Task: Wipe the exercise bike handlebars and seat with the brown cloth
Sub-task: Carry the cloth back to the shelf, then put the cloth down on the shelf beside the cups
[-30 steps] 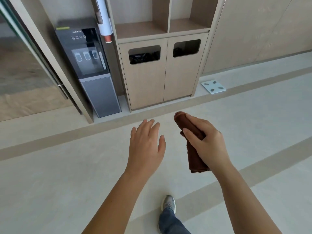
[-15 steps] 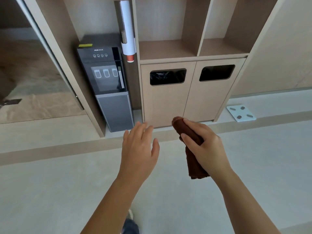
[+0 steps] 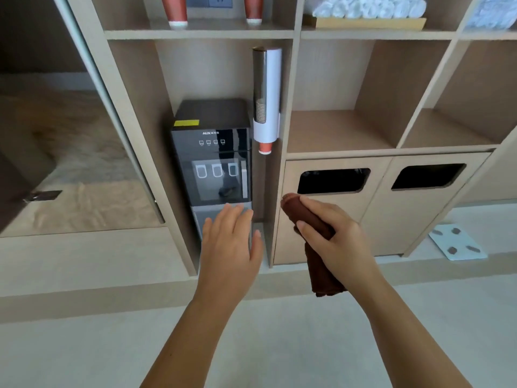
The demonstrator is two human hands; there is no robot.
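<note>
My right hand [image 3: 334, 242] grips a rolled brown cloth [image 3: 305, 212]; one end sticks up past my fingers and the other hangs below my palm. My left hand [image 3: 230, 247] is held out flat beside it, fingers straight and together, holding nothing. Both hands hover in front of a wooden shelf unit. No exercise bike is in view.
A black water dispenser [image 3: 212, 163] stands in a shelf bay, with a cup dispenser tube [image 3: 267, 102] beside it. Two cabinet doors with bin slots [image 3: 334, 180] are to the right. A white bathroom scale [image 3: 457, 245] lies on the floor at right. Rolled white towels [image 3: 366, 7] sit on the top shelf.
The view has tilted up and drawn closer to the shelf unit, so upper shelves now show. Both hands keep the same pose, the right still gripping the cloth.
</note>
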